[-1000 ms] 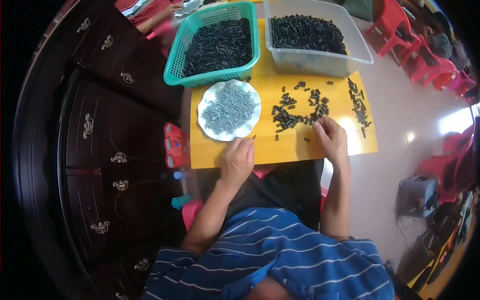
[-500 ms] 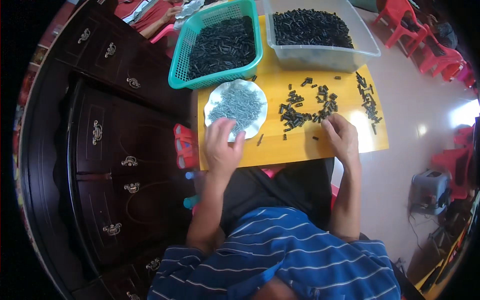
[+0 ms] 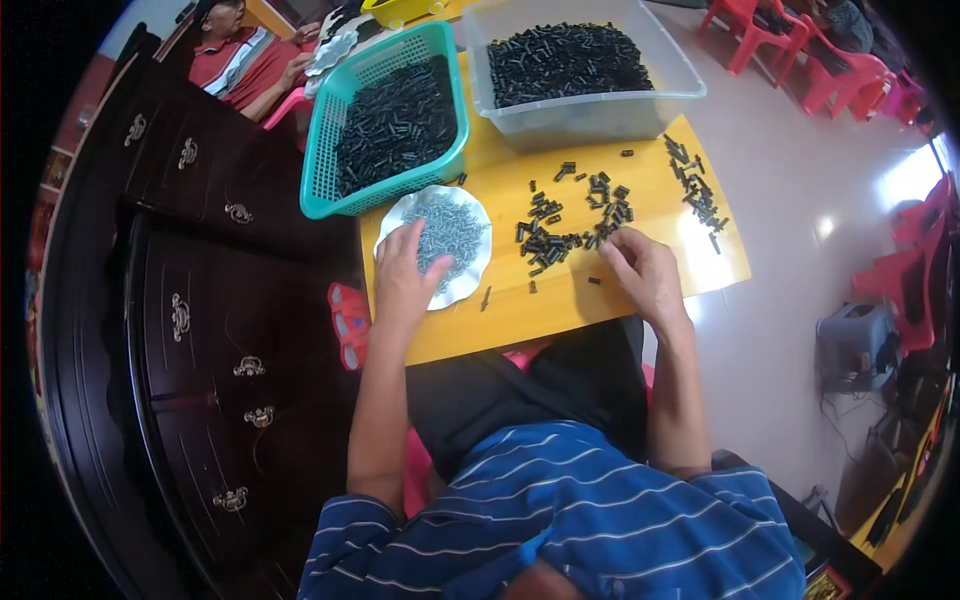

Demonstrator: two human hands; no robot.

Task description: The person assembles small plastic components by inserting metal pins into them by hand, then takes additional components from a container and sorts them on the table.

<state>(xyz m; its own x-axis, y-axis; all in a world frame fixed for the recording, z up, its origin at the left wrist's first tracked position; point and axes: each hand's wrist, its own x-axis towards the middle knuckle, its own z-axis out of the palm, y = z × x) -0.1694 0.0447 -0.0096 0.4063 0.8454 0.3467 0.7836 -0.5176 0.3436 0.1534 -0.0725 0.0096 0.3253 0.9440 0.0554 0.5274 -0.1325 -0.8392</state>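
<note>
My left hand (image 3: pixel 402 285) is over the left side of a white, wavy-edged plate (image 3: pixel 478 274) heaped with small silvery screws (image 3: pixel 448 238). Its thumb stands apart from its fingers, and I see nothing held between them. At the near right of a loose pile of small black tube-like pieces (image 3: pixel 548 246), my right hand (image 3: pixel 648 275) has thumb and fingertips close together. Whatever is in that pinch is too small and hidden to name. A single black piece (image 3: pixel 594 281) lies just left of the right hand. One slim dark piece (image 3: pixel 486 298) rests beside the plate.
Behind the plate stands a green mesh basket (image 3: pixel 312 180) full of black pieces; right of it is a clear plastic bin (image 3: pixel 600 112) with more. Joined pieces (image 3: pixel 697 190) line the yellow table's (image 3: pixel 450 340) right edge. Dark drawers (image 3: pixel 200 290) flank the left. A person (image 3: pixel 245 65) sits beyond.
The view has shifted, so the table sits lower and further left. My left hand has moved slightly over the plate's left side. My right hand stays at the black pile.
</note>
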